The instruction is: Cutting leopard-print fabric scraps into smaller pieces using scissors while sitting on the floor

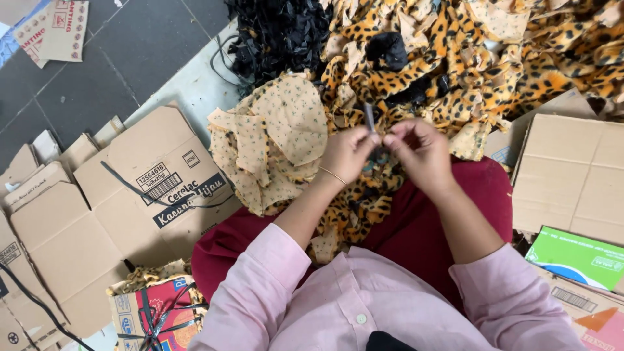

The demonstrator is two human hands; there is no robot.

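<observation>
My left hand and my right hand meet in front of me, both pinching a small narrow grey strip that sticks up between the fingertips. A thin bangle circles my left wrist. Below the hands lies leopard-print fabric draped over my red-clad lap. A pile of pale yellow dotted cloth pieces sits just left of my left hand. Pink sleeves cover both arms.
A big heap of leopard-print scraps fills the top right, with black strips beside it. Flattened cardboard boxes lie on the left and another cardboard sheet on the right. A colourful tied box stands at bottom left.
</observation>
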